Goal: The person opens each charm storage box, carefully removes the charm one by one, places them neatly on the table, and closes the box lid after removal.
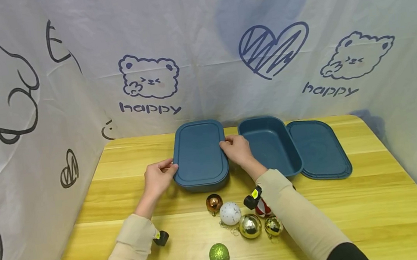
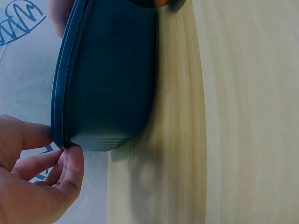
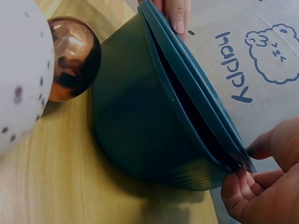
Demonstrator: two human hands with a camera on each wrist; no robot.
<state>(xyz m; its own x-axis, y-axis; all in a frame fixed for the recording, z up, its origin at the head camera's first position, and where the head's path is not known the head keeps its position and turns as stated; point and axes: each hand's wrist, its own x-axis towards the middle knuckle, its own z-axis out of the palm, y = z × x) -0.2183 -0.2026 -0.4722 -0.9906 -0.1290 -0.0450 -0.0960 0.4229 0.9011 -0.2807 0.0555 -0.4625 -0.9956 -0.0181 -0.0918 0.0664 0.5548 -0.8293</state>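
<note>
A blue rectangular lid (image 1: 199,150) lies over a matching plastic box (image 1: 204,187) near the back of the table. My left hand (image 1: 158,177) pinches the lid's left edge, thumb on top and fingers beneath the rim. On the opposite edge, my right hand (image 1: 237,149) pinches the lid the same way. In the right wrist view a dark gap shows between the lid (image 3: 187,70) and the rim of the box (image 3: 135,112). What the covered box holds is hidden.
Right of the covered box stands an open blue box (image 1: 273,148), with another lid (image 1: 322,148) beside it. Several ornament balls lie in front, among them a copper ball (image 1: 214,203), a white ball (image 1: 230,213), a gold ball (image 1: 250,226) and a green ball (image 1: 219,255).
</note>
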